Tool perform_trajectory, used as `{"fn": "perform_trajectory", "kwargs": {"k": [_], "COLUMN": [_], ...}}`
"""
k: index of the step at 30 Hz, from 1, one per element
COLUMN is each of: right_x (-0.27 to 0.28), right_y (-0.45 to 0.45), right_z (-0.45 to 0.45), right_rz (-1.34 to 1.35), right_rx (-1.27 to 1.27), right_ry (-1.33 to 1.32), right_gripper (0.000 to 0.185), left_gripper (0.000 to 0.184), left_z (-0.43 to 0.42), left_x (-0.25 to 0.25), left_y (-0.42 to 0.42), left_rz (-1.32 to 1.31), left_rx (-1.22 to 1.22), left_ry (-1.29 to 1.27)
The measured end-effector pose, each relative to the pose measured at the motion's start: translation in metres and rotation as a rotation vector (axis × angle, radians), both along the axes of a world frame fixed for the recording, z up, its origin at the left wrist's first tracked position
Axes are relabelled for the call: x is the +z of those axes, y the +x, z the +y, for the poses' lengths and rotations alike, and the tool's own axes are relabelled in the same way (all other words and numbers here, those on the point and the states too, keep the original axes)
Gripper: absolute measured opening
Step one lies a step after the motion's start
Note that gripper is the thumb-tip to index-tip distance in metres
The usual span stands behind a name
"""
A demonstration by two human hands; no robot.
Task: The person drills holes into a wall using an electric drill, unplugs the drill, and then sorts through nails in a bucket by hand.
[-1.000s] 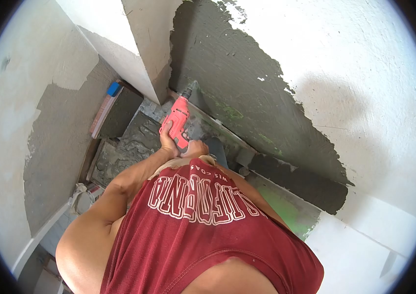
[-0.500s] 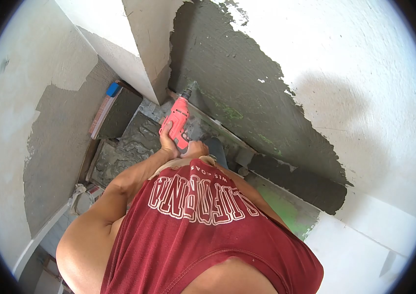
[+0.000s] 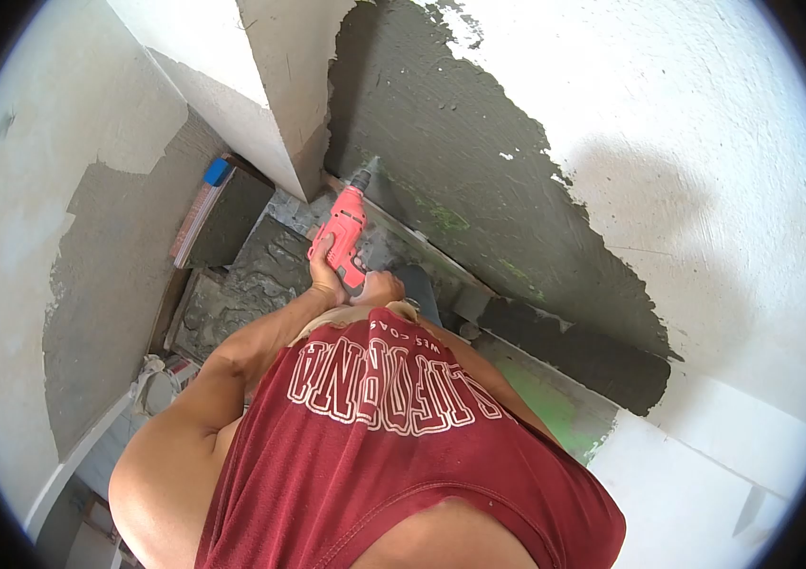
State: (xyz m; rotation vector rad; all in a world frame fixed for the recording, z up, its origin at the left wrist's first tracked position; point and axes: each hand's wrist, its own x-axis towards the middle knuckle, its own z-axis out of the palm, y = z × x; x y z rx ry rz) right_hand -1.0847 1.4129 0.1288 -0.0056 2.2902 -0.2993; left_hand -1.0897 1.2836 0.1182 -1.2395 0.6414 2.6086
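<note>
A pinkish-red power drill with a black chuck is held out in front of my body, its front end against or very close to the low part of the grey cement-coated wall. My left hand is wrapped around the side of the drill's body, thumb on the casing. On the drill's rear handle my right hand is closed; its fingers are partly hidden. I cannot make out the bit itself, and a pale patch of dust or scraped cement shows at the contact spot.
A wall corner juts out just left of the drill. Left of my hands lie a rough wet-looking cement surface and a dark panel with a blue piece on its edge. A pale bucket stands by my left arm.
</note>
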Motion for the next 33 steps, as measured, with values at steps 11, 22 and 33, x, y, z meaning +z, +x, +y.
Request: {"fn": "perform_trajectory", "kwargs": {"k": [11,22,33], "right_x": [0.002,0.003,0.018], "right_y": [-0.003,-0.008,-0.016], "right_z": [-0.001,0.001,-0.003], "right_rz": [-0.005,-0.007,0.068], "right_rx": [0.001,0.005,0.048], "right_ry": [0.016,0.033,-0.025], "right_gripper": [0.047,0.047,0.039], "left_gripper": [0.048,0.045,0.055], "left_z": [-0.004,0.002,-0.002], "left_x": [-0.017,-0.015,-0.015], "left_y": [-0.001,-0.003,-0.010], "left_rz": [0.018,0.019,0.048], "left_rx": [-0.021,-0.023,-0.076], "left_ry": [0.089,0.097,0.095]}}
